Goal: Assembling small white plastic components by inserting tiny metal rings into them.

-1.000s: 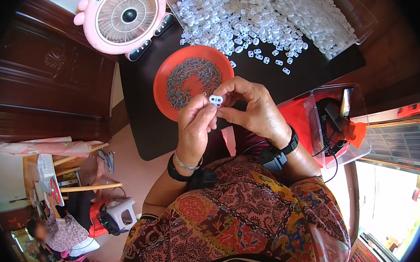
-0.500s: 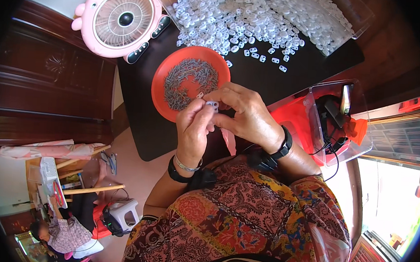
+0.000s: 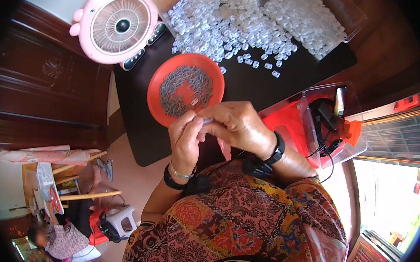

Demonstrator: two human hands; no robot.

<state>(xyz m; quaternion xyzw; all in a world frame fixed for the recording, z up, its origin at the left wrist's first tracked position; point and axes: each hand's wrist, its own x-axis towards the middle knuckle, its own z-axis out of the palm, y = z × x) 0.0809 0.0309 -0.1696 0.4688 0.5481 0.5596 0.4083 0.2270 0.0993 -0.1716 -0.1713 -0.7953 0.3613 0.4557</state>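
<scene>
Close together over the near rim of the red round dish [image 3: 154, 94], my left hand [image 3: 185, 138] and my right hand [image 3: 242, 127] both pinch one small white plastic piece [image 3: 207, 121]. Its narrow side mostly shows, and fingers cover part of it. Whether a screw sits in it is too small to tell. Many small grey screws [image 3: 174, 83] lie in the dish, with another white two-holed piece [image 3: 194, 101] on top of them. Beyond the dish spreads a big heap of similar white pieces [image 3: 213, 21], several scattered singly at its near edge.
The dark table [image 3: 138, 145] carries a pink animal-shaped fan [image 3: 87, 39] at the far left. A clear bin [image 3: 356, 27] of white pieces stands far right. Nearer right, a clear box [image 3: 359, 151] with cables rests on a red stool [image 3: 278, 123]. Another person [image 3: 68, 240] sits lower left.
The white piece has turned between my fingers, so its holed face no longer shows. My hands appear slightly lower and further left; the whole view has shifted a little.
</scene>
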